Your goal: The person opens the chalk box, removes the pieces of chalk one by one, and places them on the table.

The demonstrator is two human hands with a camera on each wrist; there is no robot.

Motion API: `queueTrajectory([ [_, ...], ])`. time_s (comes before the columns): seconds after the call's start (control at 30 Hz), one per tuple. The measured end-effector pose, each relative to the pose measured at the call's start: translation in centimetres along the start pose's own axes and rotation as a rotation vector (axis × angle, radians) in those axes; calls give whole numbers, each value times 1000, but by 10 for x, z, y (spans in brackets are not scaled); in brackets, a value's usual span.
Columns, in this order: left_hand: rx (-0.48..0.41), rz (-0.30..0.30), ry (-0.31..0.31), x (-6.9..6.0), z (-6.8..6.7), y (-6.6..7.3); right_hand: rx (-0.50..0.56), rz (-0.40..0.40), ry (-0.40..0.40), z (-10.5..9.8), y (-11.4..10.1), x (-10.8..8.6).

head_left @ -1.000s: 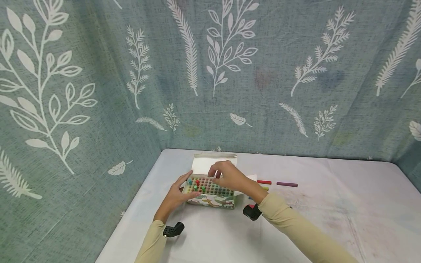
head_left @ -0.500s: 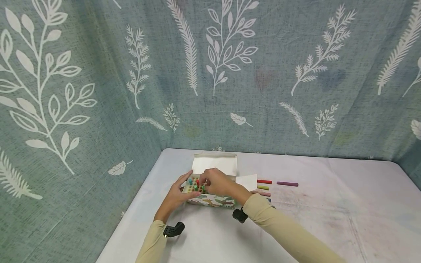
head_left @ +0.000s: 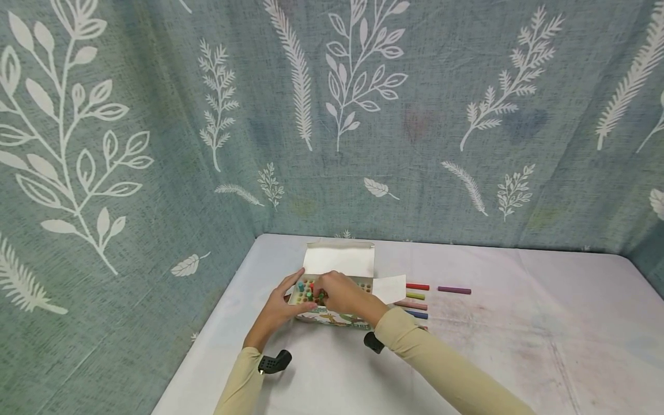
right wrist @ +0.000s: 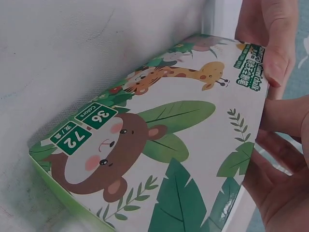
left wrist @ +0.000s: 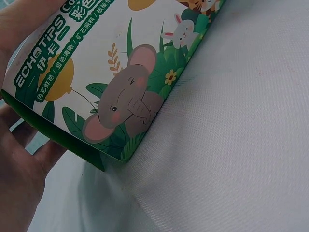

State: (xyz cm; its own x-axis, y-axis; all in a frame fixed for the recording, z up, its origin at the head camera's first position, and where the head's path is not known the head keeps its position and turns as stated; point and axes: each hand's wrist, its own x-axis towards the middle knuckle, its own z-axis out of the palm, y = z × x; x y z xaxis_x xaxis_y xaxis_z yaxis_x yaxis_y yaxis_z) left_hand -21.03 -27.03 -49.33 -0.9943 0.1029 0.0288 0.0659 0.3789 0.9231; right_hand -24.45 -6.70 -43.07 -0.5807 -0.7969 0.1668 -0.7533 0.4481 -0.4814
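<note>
An open chalk box (head_left: 334,318), printed with animals, stands on the white cloth with sticks upright in its holes. My left hand (head_left: 276,309) holds its left end, the thumb along the front wall. My right hand (head_left: 343,295) is over the box, fingers curled down to a green chalk stick (head_left: 321,296), which they seem to pinch. A second green stick (head_left: 309,296), a blue stick (head_left: 301,286) and a red stick (head_left: 312,286) poke up beside those fingers. In the right wrist view the box front (right wrist: 188,92) hides my right fingertips.
Right of the box lie loose chalk sticks: red (head_left: 418,286), yellow-green (head_left: 416,296), pink (head_left: 415,306), blue (head_left: 418,314) and purple (head_left: 454,290). The box's lid (head_left: 339,259) is folded back, and a side flap (head_left: 390,289) sticks out right. A leaf-patterned curtain (head_left: 404,144) hangs behind.
My right hand has moved left and down, from above the middle of the box to the green stick, and its fingers have closed in there. My left hand has kept its place.
</note>
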Motion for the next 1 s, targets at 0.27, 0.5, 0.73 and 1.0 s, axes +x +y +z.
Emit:
queueTrajectory([
  [0.27,-3,-10,2,0,-1,1,2,26,12,-1,-2,1],
  [0.5,-1,-22,-30,-7,-3,24,113,3,74,-11,-5,0],
  [0.73,6,-56,-42,-10,-2,33,131,-19,104,-26,-9,-2],
  [1.0,-7,-74,-34,-10,-1,32,143,-22,148,-44,-13,-8],
])
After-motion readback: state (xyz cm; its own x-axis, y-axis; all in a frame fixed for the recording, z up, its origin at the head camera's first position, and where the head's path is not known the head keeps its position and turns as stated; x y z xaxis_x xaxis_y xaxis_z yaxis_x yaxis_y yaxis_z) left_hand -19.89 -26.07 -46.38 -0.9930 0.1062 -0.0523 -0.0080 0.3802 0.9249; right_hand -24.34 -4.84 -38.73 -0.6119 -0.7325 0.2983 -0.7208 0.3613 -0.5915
